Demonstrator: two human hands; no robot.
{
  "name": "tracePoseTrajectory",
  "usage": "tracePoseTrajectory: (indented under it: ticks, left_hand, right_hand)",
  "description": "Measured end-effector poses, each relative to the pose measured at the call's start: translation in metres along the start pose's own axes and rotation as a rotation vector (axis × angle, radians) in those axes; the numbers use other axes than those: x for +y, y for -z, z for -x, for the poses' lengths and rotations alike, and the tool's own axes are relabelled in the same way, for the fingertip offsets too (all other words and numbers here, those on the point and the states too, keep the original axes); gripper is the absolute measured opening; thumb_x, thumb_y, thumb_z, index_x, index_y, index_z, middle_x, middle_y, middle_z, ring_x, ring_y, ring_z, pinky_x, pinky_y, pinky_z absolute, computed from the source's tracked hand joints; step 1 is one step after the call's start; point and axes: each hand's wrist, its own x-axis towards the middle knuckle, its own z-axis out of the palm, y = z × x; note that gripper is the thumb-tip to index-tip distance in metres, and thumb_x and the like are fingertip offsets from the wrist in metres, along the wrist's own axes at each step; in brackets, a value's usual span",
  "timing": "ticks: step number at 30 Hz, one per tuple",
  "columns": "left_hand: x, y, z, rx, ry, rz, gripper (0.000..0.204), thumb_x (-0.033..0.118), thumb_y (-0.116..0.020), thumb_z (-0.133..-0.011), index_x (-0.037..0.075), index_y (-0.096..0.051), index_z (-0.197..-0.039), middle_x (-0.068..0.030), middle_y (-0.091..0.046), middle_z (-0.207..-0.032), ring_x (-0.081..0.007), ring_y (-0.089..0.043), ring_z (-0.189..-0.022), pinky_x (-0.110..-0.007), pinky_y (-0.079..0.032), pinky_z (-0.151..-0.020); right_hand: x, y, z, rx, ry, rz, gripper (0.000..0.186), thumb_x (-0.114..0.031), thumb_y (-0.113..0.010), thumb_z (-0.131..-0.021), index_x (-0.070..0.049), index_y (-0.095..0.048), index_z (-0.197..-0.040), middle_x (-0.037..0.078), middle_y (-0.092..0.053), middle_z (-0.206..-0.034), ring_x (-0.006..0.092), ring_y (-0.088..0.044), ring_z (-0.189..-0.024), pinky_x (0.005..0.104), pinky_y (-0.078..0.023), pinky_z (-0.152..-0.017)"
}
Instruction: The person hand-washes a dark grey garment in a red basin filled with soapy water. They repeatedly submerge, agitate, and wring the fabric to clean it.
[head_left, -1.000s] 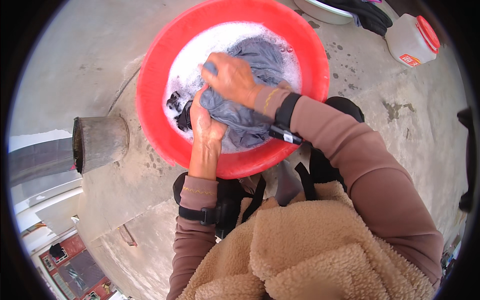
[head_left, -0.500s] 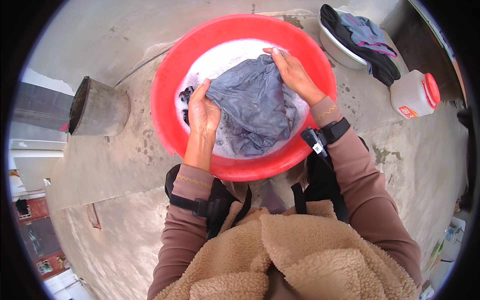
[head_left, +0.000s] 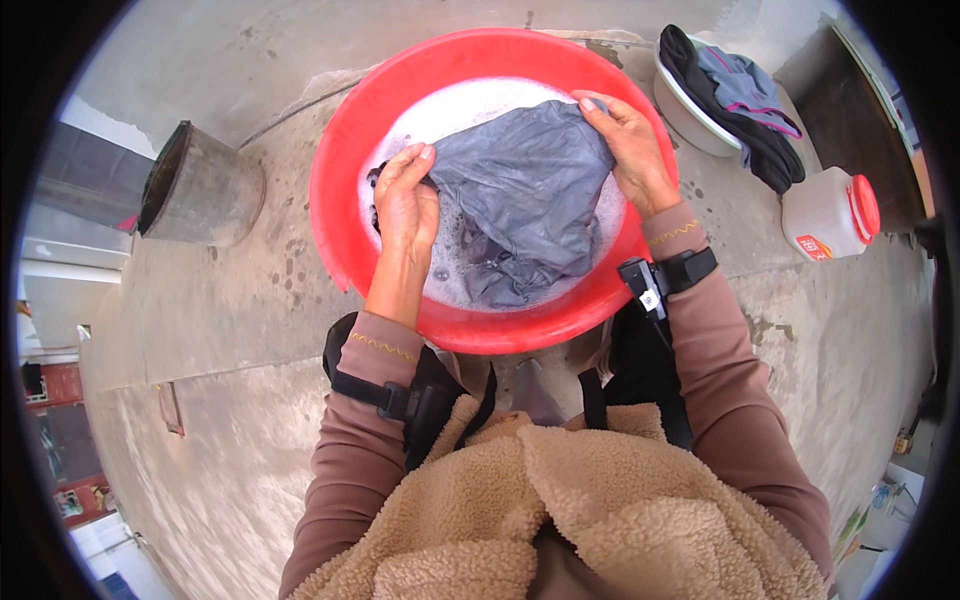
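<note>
A wet grey-blue cloth garment (head_left: 525,190) is stretched between my two hands, its lower part dipping into foamy water. My left hand (head_left: 405,200) pinches its left upper edge with thumb and fingers. The right upper corner is gripped by my right hand (head_left: 630,148), thumb on top. What kind of garment it is I cannot tell. Below it stands a large red basin (head_left: 345,110) holding white suds (head_left: 470,97). A small dark piece of cloth (head_left: 375,180) floats at the basin's left side, partly behind my left hand.
At the back right a white basin (head_left: 690,115) holds dark and grey-pink clothes (head_left: 745,90). Beside it is a translucent plastic jar (head_left: 820,212) with a red lid. A worn grey bucket (head_left: 205,190) stands at left on the concrete floor (head_left: 240,340).
My hands have moved apart, the right one further to the right. The garment is spread wider and flatter between them.
</note>
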Motion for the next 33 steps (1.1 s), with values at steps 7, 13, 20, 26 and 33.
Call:
tracePoseTrajectory:
  ticks: [7,13,20,26,33]
  left_hand:
    - [0.000,0.006,-0.003,-0.013,0.024,-0.019,0.019,-0.005,-0.067,-0.087,-0.007,-0.063,-0.106,-0.0149,-0.066,-0.107,-0.0202,-0.062,-0.102,-0.030,-0.047,-0.097]
    - [-0.011,0.019,0.000,0.245,0.329,-0.382,0.043,0.022,-0.071,-0.091,-0.006,-0.054,-0.119,-0.0146,-0.059,-0.107,-0.0238,-0.061,-0.097,-0.039,-0.053,-0.089]
    - [-0.033,0.040,0.006,-0.095,0.505,-0.893,0.031,0.014,-0.070,-0.086,-0.003,-0.062,-0.111,-0.0094,-0.066,-0.102,-0.0230,-0.064,-0.095,-0.037,-0.053,-0.086]
    - [-0.066,0.051,0.017,-0.557,0.266,-1.839,0.039,0.023,-0.076,-0.079,-0.001,-0.065,-0.109,-0.0199,-0.068,-0.103,-0.0313,-0.066,-0.101,-0.041,-0.050,-0.086]
    - [-0.049,0.061,-0.023,0.123,-0.113,-1.139,0.021,0.015,-0.070,-0.088,-0.001,-0.071,-0.102,-0.0070,-0.070,-0.078,-0.0136,-0.061,-0.065,-0.029,-0.047,-0.062]
  right_hand:
    - [0.014,0.012,-0.011,0.032,0.057,-0.119,0.040,-0.013,-0.066,-0.094,-0.002,-0.058,-0.132,0.005,-0.068,-0.109,0.0115,-0.063,-0.099,0.0257,-0.050,-0.089]
    - [0.024,0.027,-0.011,-0.135,0.210,1.047,0.076,-0.044,-0.077,-0.081,0.001,-0.045,-0.133,0.024,-0.058,-0.123,0.0342,-0.059,-0.113,0.0409,-0.045,-0.097]
    - [0.062,0.005,0.040,-0.448,0.178,1.471,0.054,-0.049,-0.075,-0.082,0.004,-0.067,-0.086,0.021,-0.068,-0.081,0.0373,-0.065,-0.078,0.0418,-0.051,-0.071]
    - [0.101,0.015,0.024,-0.271,-0.060,1.005,0.039,-0.035,-0.071,-0.090,0.003,-0.067,-0.097,0.013,-0.071,-0.083,0.0270,-0.069,-0.075,0.0376,-0.055,-0.073]
    - [0.001,0.037,-0.016,-0.053,-0.121,-0.515,0.036,-0.027,-0.049,-0.105,0.003,-0.060,-0.119,0.013,-0.066,-0.120,0.0263,-0.063,-0.111,0.0393,-0.047,-0.100]
